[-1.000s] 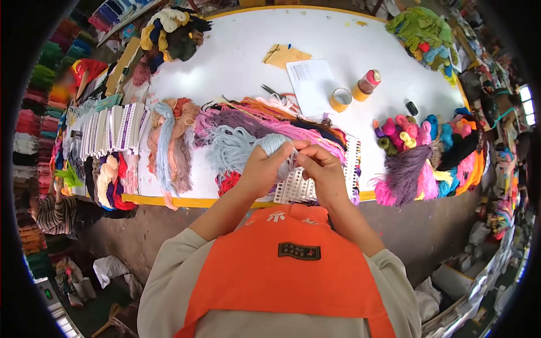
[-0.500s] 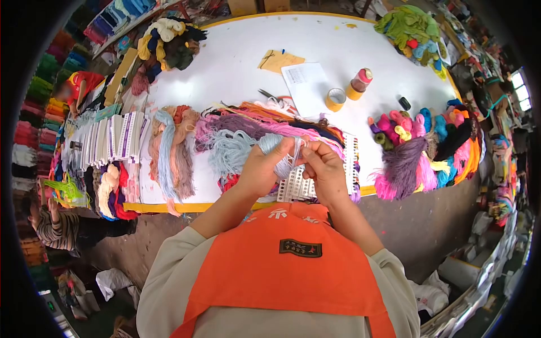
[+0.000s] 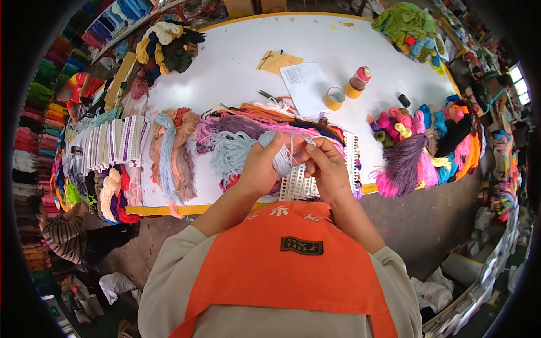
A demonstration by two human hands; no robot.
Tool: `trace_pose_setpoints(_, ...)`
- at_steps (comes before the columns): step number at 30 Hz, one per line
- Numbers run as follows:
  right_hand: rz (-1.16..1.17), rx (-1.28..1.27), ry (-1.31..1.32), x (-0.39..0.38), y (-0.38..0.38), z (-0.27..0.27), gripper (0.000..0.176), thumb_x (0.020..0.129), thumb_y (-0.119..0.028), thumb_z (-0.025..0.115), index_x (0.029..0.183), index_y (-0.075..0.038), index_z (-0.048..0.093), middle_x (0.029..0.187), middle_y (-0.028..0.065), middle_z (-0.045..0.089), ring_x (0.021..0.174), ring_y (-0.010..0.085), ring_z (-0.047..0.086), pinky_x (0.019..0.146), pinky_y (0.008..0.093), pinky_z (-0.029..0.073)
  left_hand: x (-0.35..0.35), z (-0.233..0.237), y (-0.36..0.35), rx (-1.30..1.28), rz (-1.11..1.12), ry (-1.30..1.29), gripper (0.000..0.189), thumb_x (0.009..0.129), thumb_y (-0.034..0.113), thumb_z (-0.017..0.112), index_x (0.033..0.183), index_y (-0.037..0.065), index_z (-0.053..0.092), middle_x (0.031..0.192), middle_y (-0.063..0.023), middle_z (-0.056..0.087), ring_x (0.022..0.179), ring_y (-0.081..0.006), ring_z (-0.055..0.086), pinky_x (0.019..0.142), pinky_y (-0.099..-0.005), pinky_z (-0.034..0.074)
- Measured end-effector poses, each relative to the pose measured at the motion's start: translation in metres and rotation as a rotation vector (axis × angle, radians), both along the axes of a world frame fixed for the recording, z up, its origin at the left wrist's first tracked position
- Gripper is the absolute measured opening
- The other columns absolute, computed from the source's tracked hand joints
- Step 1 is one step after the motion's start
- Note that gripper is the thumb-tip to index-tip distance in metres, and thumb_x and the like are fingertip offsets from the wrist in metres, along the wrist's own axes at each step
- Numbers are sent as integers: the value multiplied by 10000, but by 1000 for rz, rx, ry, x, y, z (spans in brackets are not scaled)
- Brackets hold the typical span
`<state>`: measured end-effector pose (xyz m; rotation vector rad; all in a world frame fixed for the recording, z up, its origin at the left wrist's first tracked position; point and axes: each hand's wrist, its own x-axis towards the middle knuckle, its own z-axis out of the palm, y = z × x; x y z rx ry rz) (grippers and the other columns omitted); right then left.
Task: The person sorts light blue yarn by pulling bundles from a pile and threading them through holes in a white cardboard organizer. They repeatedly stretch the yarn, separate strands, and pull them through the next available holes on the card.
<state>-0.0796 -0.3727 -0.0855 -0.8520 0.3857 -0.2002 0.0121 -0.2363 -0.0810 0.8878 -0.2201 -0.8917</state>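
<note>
Pale blue-grey yarn (image 3: pixel 283 160) is bunched in my left hand (image 3: pixel 261 169), whose fingers curl round it. My right hand (image 3: pixel 328 169) pinches strands of the same yarn close by, at the right. Both hands are over the near edge of the white table (image 3: pixel 236 56). Behind and left of them lies a loose light blue skein (image 3: pixel 230 152) on a row of pink, purple and orange yarn (image 3: pixel 265 115). White cards with holes (image 3: pixel 298 185) show under the hands.
Yarn heaps lie at the right (image 3: pixel 417 152), far right (image 3: pixel 406 28) and far left (image 3: pixel 169 45). Scissors (image 3: pixel 266 94), paper (image 3: pixel 304 84), a tape roll (image 3: pixel 335 98) and a bottle (image 3: pixel 359 79) rest mid-table. Card stacks (image 3: pixel 115 141) stand left, near two people.
My right hand has shifted slightly right and down, with strands spread between the hands. The person in stripes at the lower left has moved their arms.
</note>
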Motion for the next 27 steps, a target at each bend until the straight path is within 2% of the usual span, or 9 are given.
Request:
trace_pose_setpoints(2,79,-238,143,1,0,3,82,922,-143,619,969,-75,612,822,2,641,606,44,522,545,207,438,-2,12,-3,-38,-31,59,520,1019,397,425,1164,-76,583,1161,-157,621,1032,-192,610,867,-328,509)
trace_pose_setpoints(3,80,-237,143,1,0,0,82,922,-143,619,969,-75,612,822,2,641,606,44,522,545,207,438,-2,9,-3,-37,-31,59,520,1019,397,425,1164,-76,583,1161,-157,621,1032,-192,610,867,-328,509)
trace_pose_setpoints(6,130,-673,49,0,1,-13,117,912,-147,640,993,-64,626,828,-6,642,647,46,542,568,202,453,-1,0,-3,17,-94,-62,553,1019,427,388,1162,-79,558,1277,-191,558,1068,-216,601,916,-365,493)
trace_pose_setpoints(7,128,-672,49,1,1,-8,117,912,-147,640,993,-64,626,828,-6,642,647,46,542,568,202,453,-1,0,-4,9,-64,-58,543,1020,417,399,1172,-76,566,1225,-173,584,1057,-204,602,900,-343,496)
trace_pose_setpoints(10,79,-123,102,2,-2,4,118,925,-147,617,1006,-63,618,808,13,637,601,48,510,570,203,460,5,-9,-1,54,-32,-55,536,1023,409,404,1181,-75,572,1147,-143,615,1028,-188,603,876,-318,498)
trace_pose_setpoints(13,67,-3,110,2,-5,5,118,930,-143,604,1014,-61,613,818,29,644,576,50,492,572,207,460,7,-9,1,25,-48,-24,543,1027,411,391,1182,-80,568,1093,-122,620,995,-178,601,858,-312,495)
trace_pose_setpoints(18,87,-208,100,3,-1,4,166,905,-132,641,1053,-58,641,849,6,645,657,50,535,607,210,463,5,-10,-5,-147,-143,6,563,1027,418,384,1207,-88,553,1149,-127,615,1024,-182,590,881,-317,484)
trace_pose_setpoints(20,63,-279,108,3,3,7,223,871,-120,682,1086,-60,664,851,-19,640,748,51,570,634,208,461,-2,-2,-9,-50,-130,-67,534,1038,381,353,1273,-70,514,1378,-149,495,1104,-210,567,919,-380,482)
trace_pose_setpoints(27,39,-247,87,4,1,1,136,880,-127,658,1007,-79,669,818,-24,630,717,45,560,633,205,459,-3,4,-11,-14,-90,-130,483,1040,348,383,1239,-49,572,1307,-142,558,1089,-188,576,904,-327,481)
